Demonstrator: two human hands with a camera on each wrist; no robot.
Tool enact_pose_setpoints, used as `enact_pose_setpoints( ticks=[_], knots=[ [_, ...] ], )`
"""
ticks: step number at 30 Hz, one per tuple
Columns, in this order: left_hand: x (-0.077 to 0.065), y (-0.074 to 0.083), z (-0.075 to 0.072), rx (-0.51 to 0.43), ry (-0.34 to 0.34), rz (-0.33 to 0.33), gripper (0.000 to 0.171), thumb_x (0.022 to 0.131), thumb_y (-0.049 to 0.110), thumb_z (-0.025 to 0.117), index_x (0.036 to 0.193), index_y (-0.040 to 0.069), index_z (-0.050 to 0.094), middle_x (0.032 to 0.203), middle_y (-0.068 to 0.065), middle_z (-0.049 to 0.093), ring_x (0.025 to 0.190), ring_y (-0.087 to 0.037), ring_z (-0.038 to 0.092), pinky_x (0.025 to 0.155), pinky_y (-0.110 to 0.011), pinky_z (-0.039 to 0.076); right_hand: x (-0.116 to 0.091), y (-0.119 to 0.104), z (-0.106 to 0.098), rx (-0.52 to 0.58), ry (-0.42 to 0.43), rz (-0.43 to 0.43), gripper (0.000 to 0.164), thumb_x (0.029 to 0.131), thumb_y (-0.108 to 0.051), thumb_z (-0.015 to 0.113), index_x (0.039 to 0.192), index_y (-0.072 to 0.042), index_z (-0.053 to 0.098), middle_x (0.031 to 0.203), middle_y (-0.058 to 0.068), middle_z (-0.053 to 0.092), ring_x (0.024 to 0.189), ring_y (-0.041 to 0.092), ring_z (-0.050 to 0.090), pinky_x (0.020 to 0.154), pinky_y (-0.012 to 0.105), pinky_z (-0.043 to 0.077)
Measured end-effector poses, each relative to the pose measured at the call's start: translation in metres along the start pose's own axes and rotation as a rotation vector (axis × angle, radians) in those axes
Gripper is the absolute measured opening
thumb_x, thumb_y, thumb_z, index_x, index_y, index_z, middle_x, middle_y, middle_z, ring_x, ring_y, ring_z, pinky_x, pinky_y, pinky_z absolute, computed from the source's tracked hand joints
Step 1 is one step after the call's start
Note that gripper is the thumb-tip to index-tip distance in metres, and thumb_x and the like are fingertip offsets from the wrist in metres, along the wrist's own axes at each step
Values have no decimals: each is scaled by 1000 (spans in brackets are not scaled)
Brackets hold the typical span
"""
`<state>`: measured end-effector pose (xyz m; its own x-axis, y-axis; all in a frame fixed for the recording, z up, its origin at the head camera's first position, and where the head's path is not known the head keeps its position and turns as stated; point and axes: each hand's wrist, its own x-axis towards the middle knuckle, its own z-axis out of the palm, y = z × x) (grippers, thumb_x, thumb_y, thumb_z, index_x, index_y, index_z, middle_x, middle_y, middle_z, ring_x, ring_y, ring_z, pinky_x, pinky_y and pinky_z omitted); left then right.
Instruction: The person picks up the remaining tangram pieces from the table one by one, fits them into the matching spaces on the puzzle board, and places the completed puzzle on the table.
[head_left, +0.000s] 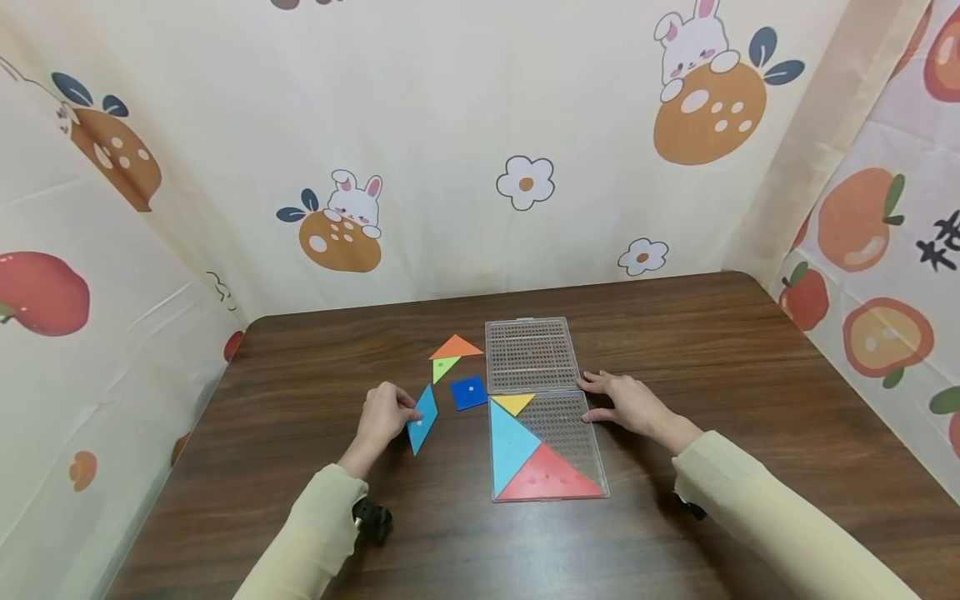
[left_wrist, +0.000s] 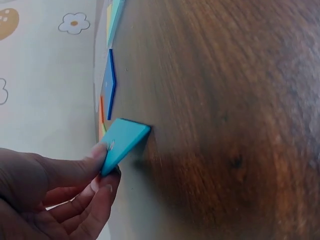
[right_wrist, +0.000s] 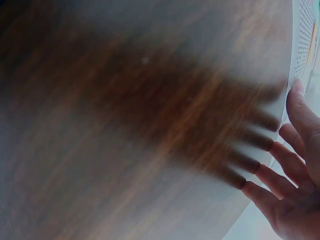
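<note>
My left hand (head_left: pixel 385 414) pinches a blue tangram parallelogram (head_left: pixel 424 419) between thumb and fingers, tilted up on edge left of the case. In the left wrist view the thumb lies across the face of this piece (left_wrist: pixel 125 137). My right hand (head_left: pixel 626 403) rests at the right side of the clear hinged case (head_left: pixel 532 356), its spread fingertips along the rim near the hinge. In the near half of the case lie a light-blue triangle (head_left: pixel 512 446), a red triangle (head_left: pixel 550 479) and a yellow triangle (head_left: pixel 514 403); gridded base shows at its right.
Between the left hand and the case lie a dark-blue square (head_left: pixel 469 392), a small green triangle (head_left: pixel 444 367) and an orange triangle (head_left: pixel 456 347). They rest on a brown wooden table (head_left: pixel 337 350). A patterned curtain (head_left: pixel 450 125) stands behind it and along the sides.
</note>
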<state>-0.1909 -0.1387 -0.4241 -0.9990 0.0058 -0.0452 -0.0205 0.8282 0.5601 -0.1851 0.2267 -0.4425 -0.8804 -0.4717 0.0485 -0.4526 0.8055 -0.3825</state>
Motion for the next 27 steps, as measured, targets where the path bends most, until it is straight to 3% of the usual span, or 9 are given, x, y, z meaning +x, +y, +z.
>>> enact_pose_setpoints(
  ticks=[8,27],
  knots=[
    [-1,-7,-1,-184,-47,-72,10,68,5,75,72,-2,69,61,-7,62,47,-13,55,47,-25,47,0,-2,-2,6,-6,12,57,74,-29,69,120,0,53,125,22,47,115,42,40,89,52,35],
    [-5,1,-7,-344,-98,-127,9,73,0,70,76,-8,66,59,-11,62,47,-16,60,51,-30,50,0,0,-1,9,-23,25,58,75,-31,69,121,-1,53,126,20,46,115,41,39,89,52,35]
  ],
)
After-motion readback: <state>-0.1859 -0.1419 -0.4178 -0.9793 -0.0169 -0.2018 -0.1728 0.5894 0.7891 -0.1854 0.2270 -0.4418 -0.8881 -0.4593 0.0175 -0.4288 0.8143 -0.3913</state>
